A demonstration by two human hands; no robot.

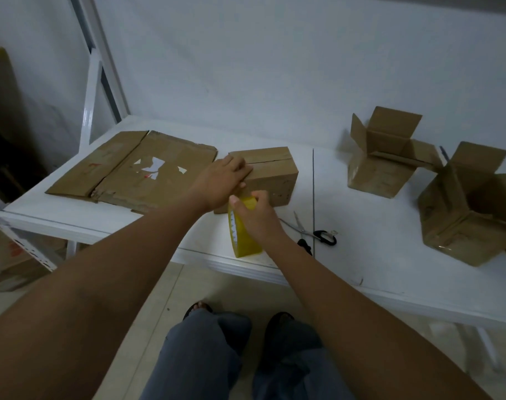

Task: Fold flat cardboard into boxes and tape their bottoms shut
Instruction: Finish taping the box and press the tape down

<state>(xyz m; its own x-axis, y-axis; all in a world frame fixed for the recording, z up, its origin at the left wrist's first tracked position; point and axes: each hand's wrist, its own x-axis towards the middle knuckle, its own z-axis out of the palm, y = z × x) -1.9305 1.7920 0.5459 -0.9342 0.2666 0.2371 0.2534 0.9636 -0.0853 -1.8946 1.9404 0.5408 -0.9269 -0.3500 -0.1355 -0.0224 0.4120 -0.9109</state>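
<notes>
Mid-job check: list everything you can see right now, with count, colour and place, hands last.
closed box: 1, brown, table centre, flaps shut, seam up
open boxes: 2, brown, table right, flaps up, second nearer the front
flat cardboard: 1 stack, brown, table left
tape roll: 1, yellow, table front edge
scissors: 1, black handles, right of the roll
table: 1, white
left hand: presses the closed box's left end
right hand: grips the tape roll
</notes>
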